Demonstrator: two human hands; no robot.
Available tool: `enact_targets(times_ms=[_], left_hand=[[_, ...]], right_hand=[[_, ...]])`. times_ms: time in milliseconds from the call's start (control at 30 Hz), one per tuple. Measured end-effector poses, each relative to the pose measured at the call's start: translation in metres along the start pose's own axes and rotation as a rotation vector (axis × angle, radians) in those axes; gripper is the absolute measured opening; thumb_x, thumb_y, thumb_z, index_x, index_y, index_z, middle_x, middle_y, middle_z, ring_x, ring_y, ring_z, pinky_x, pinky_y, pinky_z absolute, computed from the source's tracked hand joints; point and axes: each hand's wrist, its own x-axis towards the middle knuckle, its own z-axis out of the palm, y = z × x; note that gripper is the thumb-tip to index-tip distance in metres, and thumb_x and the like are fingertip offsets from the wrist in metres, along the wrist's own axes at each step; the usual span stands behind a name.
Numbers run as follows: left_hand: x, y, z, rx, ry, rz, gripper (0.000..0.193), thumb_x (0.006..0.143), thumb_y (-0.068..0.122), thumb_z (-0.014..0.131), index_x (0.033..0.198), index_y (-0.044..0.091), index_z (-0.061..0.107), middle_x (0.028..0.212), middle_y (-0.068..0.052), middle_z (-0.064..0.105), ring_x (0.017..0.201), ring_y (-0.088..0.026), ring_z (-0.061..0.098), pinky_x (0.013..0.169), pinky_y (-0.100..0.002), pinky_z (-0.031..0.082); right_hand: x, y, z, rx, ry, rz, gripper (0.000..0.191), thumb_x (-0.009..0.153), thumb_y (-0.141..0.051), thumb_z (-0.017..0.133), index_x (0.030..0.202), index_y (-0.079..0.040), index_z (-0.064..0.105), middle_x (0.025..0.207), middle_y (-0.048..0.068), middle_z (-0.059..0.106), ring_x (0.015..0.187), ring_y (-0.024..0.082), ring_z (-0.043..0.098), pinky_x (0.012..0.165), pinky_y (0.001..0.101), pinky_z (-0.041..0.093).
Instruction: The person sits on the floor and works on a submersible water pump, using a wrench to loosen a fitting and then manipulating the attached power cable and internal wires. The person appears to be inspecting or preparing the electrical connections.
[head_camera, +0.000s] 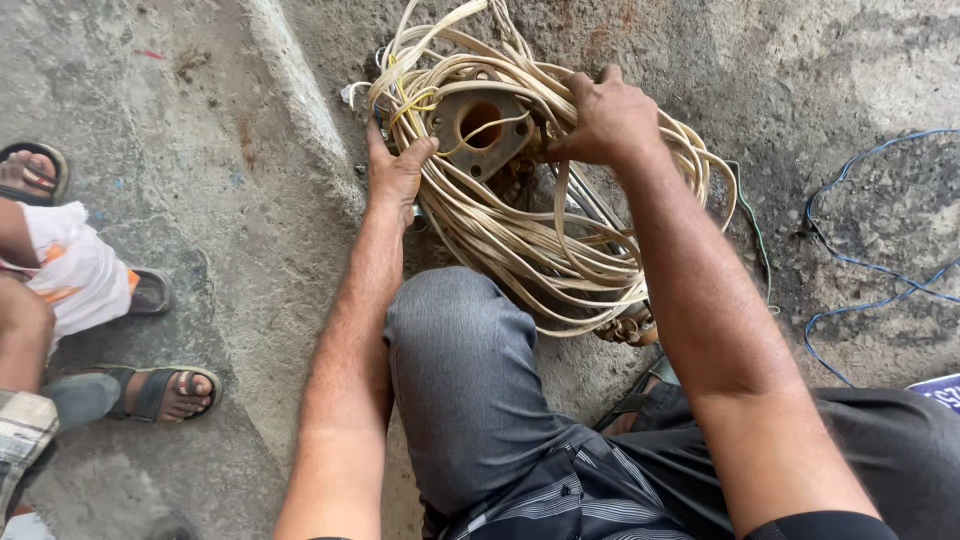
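Note:
A rusty metal pump flange (482, 130) with a round hole stands on the concrete floor, wrapped in a thick coil of cream flat cable (520, 240). My left hand (396, 168) presses against the left side of the coil and flange, fingers curled on the strands. From the right, my right hand (605, 118) closes on a bundle of the cable strands at the top. A thin yellow wire (412, 100) runs among the strands. The pump body below the coil is mostly hidden by cable and my knee (455, 320).
A thin blue wire (850, 260) loops over the concrete at the right. Another person sits at the left edge, their sandalled feet (165, 388) on the floor. A raised concrete ridge (300, 100) runs diagonally left of the coil.

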Motion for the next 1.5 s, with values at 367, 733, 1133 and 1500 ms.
enact_targets(times_ms=[367,733,1133,1500], left_hand=[[-0.029,-0.01,0.002,0.237,-0.003,-0.186,0.117,0.086,0.044,0.082,0.162,0.003,0.004,0.166,-0.03,0.016,0.151,-0.04,0.03,0.12,-0.061,0.033],[-0.063,-0.035,0.034,0.292,-0.075,-0.005,0.069,0.089,0.032,0.077,0.138,-0.007,0.048,0.134,-0.023,0.065,0.123,-0.03,0.062,0.106,-0.038,0.047],[-0.07,-0.081,0.036,0.47,-0.225,-0.112,0.094,0.086,0.073,0.061,0.138,-0.005,0.051,0.134,-0.024,0.063,0.127,-0.034,0.058,0.107,-0.044,0.046],[-0.055,0.046,-0.021,1.12,-0.149,0.237,0.076,0.09,0.081,0.055,0.1,0.008,0.076,0.101,-0.01,0.077,0.087,-0.019,0.072,0.077,-0.04,0.057]], right_hand=[[-0.011,0.029,0.067,-0.199,0.272,-0.161,0.075,0.095,-0.015,0.072,0.158,-0.006,0.033,0.11,0.014,0.067,0.088,0.023,0.066,0.071,0.0407,0.059],[0.016,0.051,0.071,-0.281,0.359,-0.203,0.068,0.104,-0.008,0.043,0.166,-0.009,0.015,0.115,0.019,0.061,0.08,0.025,0.063,0.056,0.0361,0.057],[0.015,0.049,0.084,-0.159,0.396,-0.175,0.075,0.096,-0.009,0.05,0.163,-0.008,0.015,0.122,0.02,0.057,0.096,0.029,0.061,0.067,0.0432,0.056],[0.039,0.062,0.083,0.074,0.272,-0.162,0.073,0.095,-0.003,0.057,0.161,-0.017,0.029,0.125,0.016,0.061,0.099,0.029,0.064,0.074,0.0431,0.058]])
